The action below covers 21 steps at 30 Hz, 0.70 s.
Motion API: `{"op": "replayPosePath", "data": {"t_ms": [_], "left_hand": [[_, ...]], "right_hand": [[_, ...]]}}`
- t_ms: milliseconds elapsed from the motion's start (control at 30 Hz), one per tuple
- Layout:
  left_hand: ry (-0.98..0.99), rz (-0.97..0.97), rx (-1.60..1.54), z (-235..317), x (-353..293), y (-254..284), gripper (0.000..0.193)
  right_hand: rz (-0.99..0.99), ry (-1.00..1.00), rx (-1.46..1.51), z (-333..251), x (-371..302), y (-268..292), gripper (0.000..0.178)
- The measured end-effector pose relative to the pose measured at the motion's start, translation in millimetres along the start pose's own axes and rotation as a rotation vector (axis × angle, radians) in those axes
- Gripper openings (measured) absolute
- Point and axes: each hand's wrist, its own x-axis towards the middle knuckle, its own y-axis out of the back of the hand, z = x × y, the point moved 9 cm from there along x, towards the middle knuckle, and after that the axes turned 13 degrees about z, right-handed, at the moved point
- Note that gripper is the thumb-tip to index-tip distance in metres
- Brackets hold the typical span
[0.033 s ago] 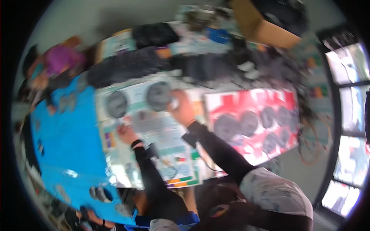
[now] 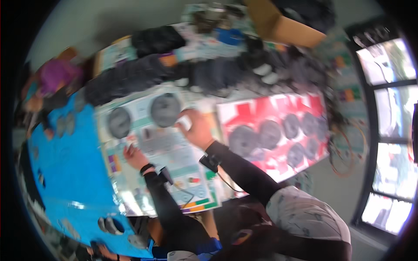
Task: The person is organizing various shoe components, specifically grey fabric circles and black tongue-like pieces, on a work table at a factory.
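My right hand (image 2: 198, 131) is closed on a small white piece (image 2: 186, 122), its kind too blurred to tell. It is just right of a dark grey round disc (image 2: 165, 109) that lies on printed sheets (image 2: 174, 161). My left hand (image 2: 136, 157) hovers over the same sheets, nearer to me, its fingers smeared. Beyond it and to the left lies a second grey disc (image 2: 119, 122). Between the hands, a small dark oval piece (image 2: 146, 133) and a blurred grey patch show on the sheets. Each of my wrists carries a small black device with a cable.
To the right, a red and white sheet (image 2: 273, 163) bears several grey discs. Dark stacked pieces (image 2: 126, 78) line the back, with an open cardboard box (image 2: 296, 32) behind. A blue table (image 2: 69, 161) stands at left, with a person (image 2: 58, 78) beyond and another person's hand (image 2: 104, 250) at its near edge.
The whole view has shifted, so things sit further left in it. More of the white piece in my right hand shows. Both discs stay on the sheets.
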Motion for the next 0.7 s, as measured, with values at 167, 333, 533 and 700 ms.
{"op": "replayPosePath", "data": {"t_ms": [167, 333, 533, 700], "left_hand": [[-0.079, -0.390, 0.280, 60.6, -193.8, -70.9, 0.026], [-0.439, -0.792, 0.464, 109.0, -366.5, -140.8, 0.032], [-0.909, -1.034, 0.585, 148.8, -473.8, -225.8, 0.036], [-1.011, -1.041, 0.662, 156.4, -497.3, -246.6, 0.038]], "right_hand": [[-0.612, -0.322, 0.124, 13.9, -89.0, 146.4, 0.016], [-0.745, -0.499, -0.093, 85.0, -143.0, 299.5, 0.015], [-0.146, 0.027, -0.493, 143.5, -39.8, 358.3, 0.027], [-0.303, 0.124, -0.689, 164.1, -30.7, 313.5, 0.040]]}}
